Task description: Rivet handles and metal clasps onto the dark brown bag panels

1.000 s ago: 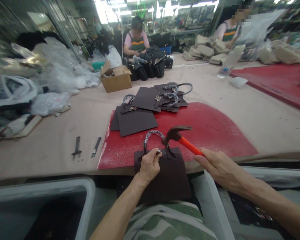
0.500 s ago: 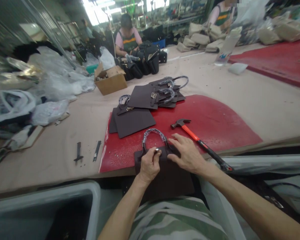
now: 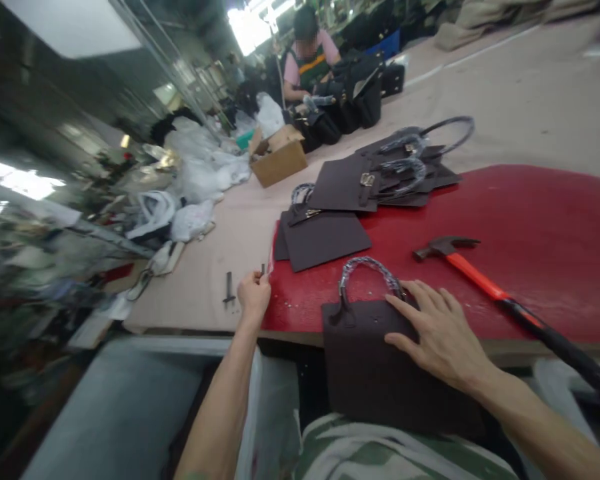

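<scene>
My left hand [image 3: 254,295] is closed at the left edge of the red mat, its fingers around a slim metal tool [image 3: 263,269] whose tip shows above them. Left of it lies a dark T-shaped metal tool [image 3: 229,291]. A dark brown handbag panel [image 3: 363,360] rests partly on the mat and hangs over the table edge towards me. Its looped handle [image 3: 365,263] is wrapped in clear plastic, and a small hole shows below it. My right hand [image 3: 433,330] lies open on the panel's upper right, fingers spread near the handle's base.
On the red mat [image 3: 540,220] a claw hammer [image 3: 480,277] lies to the right. Behind are stacked brown panels [image 3: 343,183] with plastic-wrapped handles. Farther off are a cardboard box [image 3: 280,160], black bags [image 3: 365,100] and a co-worker [image 3: 307,60]. A grey bin [image 3: 257,400] stands below left.
My left hand has moved left from the panel's top to where a slim tool lay beside the mat. My right hand stays at the handle's base. The view has turned left.
</scene>
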The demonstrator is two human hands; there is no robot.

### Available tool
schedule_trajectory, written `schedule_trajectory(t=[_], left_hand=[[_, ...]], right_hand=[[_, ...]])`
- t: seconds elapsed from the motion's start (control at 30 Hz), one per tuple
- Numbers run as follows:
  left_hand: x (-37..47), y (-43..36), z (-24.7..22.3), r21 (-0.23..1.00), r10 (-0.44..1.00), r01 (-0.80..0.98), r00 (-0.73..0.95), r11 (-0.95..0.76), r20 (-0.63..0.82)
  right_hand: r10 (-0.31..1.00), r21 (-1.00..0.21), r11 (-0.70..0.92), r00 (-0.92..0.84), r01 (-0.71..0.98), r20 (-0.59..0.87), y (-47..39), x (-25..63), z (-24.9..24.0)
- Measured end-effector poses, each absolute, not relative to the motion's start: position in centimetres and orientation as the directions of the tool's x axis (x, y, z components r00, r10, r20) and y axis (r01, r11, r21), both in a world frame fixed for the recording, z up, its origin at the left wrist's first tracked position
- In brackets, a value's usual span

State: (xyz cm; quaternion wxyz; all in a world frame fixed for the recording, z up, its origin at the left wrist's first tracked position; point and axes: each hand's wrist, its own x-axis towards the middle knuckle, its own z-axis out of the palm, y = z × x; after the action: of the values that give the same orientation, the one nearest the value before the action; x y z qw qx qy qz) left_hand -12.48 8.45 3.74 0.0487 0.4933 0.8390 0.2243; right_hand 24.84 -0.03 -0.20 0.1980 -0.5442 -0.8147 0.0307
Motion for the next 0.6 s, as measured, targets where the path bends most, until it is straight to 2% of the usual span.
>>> schedule_trajectory(t=[0.1, 0.2, 0.37, 0.5, 0.6], left_hand=[[-16.7, 9.5, 3.3, 0.335, 0.800, 0.792, -0.581, 0.511, 0.151], [-18.4, 9.7, 2.3, 0.284, 0.775, 0.774, -0.617, 0.565, 0.139], [-18.4, 8.5, 2.2, 0.282, 0.805, 0.808, -0.571, 0.517, 0.159], [-14.0, 6.7, 2.5, 0.363, 0.870, 0.862, -0.445, 0.353, 0.212], [-7.1, 3.9, 2.2, 0.515, 0.936, 0.856, -0.215, 0.043, 0.279]], right_hand=[[0.858, -0.237, 0.449, -0.341, 0.862, 0.385, 0.7, 24.9, -1.4], [0.841, -0.213, 0.470, -0.362, 0.857, 0.403, 1.1, 24.9, -1.9], [0.846, -0.180, 0.461, -0.369, 0.869, 0.385, 1.0, 24.7, -1.5], [0.880, -0.168, 0.419, -0.354, 0.892, 0.317, 0.6, 24.5, -0.8], [0.901, -0.166, 0.397, -0.349, 0.903, 0.256, 0.2, 25.4, -0.4]])
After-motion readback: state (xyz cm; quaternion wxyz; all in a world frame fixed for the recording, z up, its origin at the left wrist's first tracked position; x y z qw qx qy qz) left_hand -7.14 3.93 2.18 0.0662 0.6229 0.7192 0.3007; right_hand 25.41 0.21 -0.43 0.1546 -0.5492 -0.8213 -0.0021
